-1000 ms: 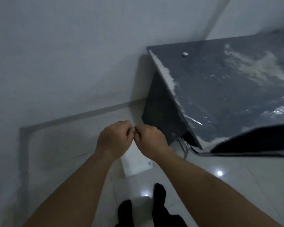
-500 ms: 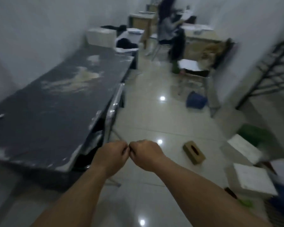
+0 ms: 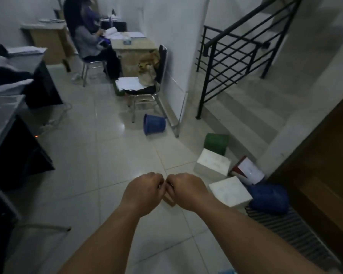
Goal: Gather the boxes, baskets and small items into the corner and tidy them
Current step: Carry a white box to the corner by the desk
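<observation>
Left hand (image 3: 142,191) and right hand (image 3: 186,191) meet knuckle to knuckle, fingers curled out of sight; whether they pinch anything cannot be told. A brown box (image 3: 169,201) shows only as a sliver beneath the hands. A blue object (image 3: 227,271) is cut off by the bottom edge

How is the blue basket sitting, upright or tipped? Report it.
Tipped: the blue basket lies on its side on the floor, wider end pointing left.
</observation>
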A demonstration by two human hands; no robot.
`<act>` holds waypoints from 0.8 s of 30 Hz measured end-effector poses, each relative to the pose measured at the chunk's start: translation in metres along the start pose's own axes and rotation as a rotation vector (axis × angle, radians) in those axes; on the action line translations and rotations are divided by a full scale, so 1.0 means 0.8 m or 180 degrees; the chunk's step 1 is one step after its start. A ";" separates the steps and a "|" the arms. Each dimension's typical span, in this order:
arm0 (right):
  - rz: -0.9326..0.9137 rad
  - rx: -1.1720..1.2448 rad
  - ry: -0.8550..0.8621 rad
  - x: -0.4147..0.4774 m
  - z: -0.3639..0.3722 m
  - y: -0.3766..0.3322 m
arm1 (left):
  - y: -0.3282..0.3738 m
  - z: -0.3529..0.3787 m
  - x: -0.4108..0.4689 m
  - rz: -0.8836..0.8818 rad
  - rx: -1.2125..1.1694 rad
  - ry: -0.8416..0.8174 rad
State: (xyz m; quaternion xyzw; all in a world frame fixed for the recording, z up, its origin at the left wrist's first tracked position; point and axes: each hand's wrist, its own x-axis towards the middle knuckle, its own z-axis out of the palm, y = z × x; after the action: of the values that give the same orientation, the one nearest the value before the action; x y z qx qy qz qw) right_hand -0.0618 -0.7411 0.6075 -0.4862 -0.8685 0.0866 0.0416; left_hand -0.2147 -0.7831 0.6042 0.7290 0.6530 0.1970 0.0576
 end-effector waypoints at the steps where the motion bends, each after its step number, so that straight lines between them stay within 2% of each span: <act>1: 0.0086 0.0025 -0.0038 0.015 0.004 0.010 | -0.008 0.009 0.019 0.0002 -0.0050 -0.0064; 6: 0.0500 0.0264 -0.0252 0.105 0.029 0.054 | -0.063 0.036 0.107 0.0204 -0.0147 -0.0376; 11: 0.1436 0.0735 -0.0492 0.171 0.068 0.095 | -0.173 0.053 0.168 0.0528 0.0031 -0.1627; 13: 0.1606 0.0797 -0.0609 0.197 0.074 0.098 | -0.203 0.057 0.208 0.0646 0.0190 -0.1875; 15: 0.1712 0.0895 -0.0589 0.231 0.075 0.103 | -0.214 0.063 0.263 0.0670 0.0260 -0.1914; 18: 0.1763 0.1011 -0.0494 0.291 0.074 0.125 | -0.213 0.086 0.351 0.1008 0.0271 -0.1784; 24: 0.1582 0.1230 -0.0082 0.415 0.065 0.205 | -0.198 0.122 0.499 0.1382 -0.0200 -0.1656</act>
State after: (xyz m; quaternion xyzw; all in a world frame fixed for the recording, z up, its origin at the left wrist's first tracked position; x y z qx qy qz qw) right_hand -0.1065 -0.3803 0.5212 -0.6655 -0.6911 0.2637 0.0998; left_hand -0.2991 -0.3547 0.5458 0.8747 0.4397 0.0321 0.2014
